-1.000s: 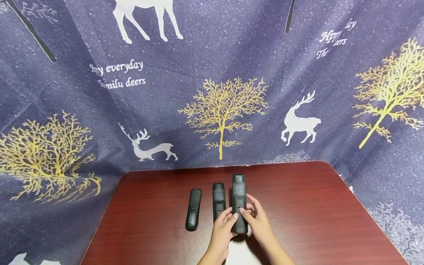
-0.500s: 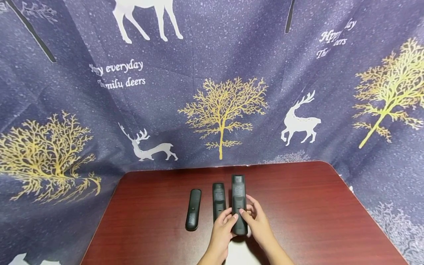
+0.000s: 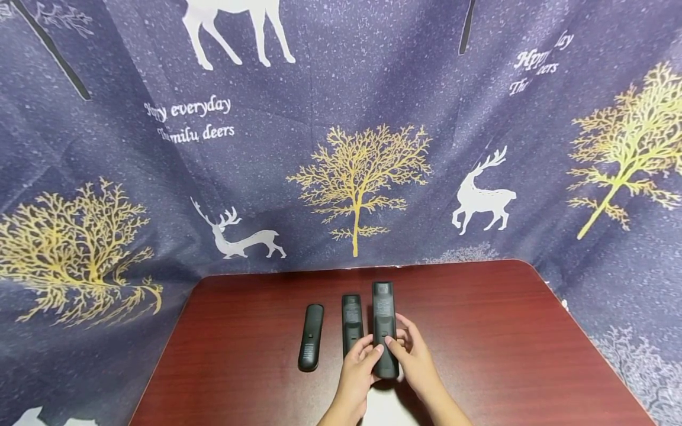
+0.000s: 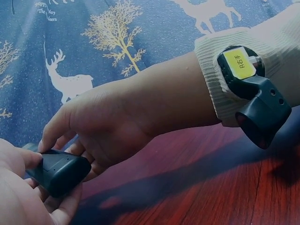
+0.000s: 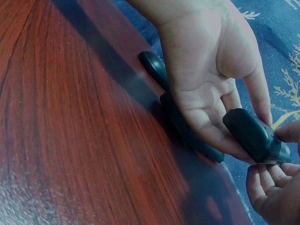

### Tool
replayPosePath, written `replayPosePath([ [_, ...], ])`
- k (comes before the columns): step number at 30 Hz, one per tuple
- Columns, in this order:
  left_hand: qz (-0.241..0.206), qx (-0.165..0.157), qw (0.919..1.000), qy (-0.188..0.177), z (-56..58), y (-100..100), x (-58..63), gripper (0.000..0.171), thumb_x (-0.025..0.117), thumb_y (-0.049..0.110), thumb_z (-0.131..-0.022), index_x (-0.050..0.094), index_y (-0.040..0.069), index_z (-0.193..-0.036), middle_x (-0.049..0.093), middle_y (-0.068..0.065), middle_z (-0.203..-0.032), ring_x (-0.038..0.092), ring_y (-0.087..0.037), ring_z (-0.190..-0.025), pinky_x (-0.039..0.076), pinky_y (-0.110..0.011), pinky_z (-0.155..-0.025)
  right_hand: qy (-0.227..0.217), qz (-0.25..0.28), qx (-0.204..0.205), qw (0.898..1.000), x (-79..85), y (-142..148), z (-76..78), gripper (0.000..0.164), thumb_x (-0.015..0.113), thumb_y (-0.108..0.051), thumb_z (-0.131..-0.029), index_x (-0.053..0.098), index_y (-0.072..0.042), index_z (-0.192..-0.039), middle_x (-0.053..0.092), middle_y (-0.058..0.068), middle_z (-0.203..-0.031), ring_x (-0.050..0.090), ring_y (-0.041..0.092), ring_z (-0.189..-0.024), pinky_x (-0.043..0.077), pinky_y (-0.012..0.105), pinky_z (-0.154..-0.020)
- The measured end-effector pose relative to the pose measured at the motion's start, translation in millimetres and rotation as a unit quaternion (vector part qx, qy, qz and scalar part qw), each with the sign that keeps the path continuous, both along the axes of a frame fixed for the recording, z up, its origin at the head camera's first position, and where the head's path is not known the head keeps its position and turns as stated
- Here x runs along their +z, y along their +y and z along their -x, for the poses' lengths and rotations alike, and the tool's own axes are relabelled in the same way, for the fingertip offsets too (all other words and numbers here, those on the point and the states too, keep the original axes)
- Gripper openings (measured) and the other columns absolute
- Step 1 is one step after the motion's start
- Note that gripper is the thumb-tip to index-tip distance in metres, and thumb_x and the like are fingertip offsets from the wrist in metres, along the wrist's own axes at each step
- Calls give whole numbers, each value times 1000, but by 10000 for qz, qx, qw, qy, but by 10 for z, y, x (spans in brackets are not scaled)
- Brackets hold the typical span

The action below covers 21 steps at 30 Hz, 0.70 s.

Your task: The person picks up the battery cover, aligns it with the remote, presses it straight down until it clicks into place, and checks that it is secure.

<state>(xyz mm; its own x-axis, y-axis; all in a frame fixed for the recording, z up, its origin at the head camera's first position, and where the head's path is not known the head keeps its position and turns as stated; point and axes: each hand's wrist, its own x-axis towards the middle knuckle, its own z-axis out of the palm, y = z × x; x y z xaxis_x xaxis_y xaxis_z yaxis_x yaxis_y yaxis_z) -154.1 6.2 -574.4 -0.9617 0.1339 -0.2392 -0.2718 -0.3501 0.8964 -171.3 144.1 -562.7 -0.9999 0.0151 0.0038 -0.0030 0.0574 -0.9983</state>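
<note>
A long black remote control (image 3: pixel 383 305) is held up off the table, its back with printed label and battery cover facing up in the head view. My left hand (image 3: pixel 356 370) grips its left side near the lower end, thumb on the back. From the right, my right hand (image 3: pixel 418 358) holds it too, with the thumb pressing by the small latch of the cover. The left wrist view shows the near end of this remote (image 4: pixel 65 171) between both hands. To its left lies a similar remote (image 3: pixel 351 313), back up, partly hidden by my left fingers.
A slimmer black remote with rounded ends (image 3: pixel 311 337) lies farther left on the reddish wooden table (image 3: pixel 240 367). Behind the table's far edge hangs a blue curtain (image 3: pixel 330 89) printed with deer and trees. A pale area (image 3: pixel 388 408) shows between my forearms.
The held remote has shifted very slightly, its near end a little closer to me. Both hands keep nearly the same place and hold; the two remotes on the table have not moved.
</note>
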Motion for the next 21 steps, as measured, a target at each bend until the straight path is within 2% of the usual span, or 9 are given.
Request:
replayPosePath([
  [21, 136, 46, 9999, -13, -13, 11, 5, 56, 62, 26, -100, 45, -2, -145, 65, -14, -130, 67, -21, -110, 57, -38, -84, -14, 48, 63, 10000, -6, 11, -16, 60, 65, -9, -96, 42, -11, -151, 69, 21, -114, 66, 11, -93, 51, 22, -86],
])
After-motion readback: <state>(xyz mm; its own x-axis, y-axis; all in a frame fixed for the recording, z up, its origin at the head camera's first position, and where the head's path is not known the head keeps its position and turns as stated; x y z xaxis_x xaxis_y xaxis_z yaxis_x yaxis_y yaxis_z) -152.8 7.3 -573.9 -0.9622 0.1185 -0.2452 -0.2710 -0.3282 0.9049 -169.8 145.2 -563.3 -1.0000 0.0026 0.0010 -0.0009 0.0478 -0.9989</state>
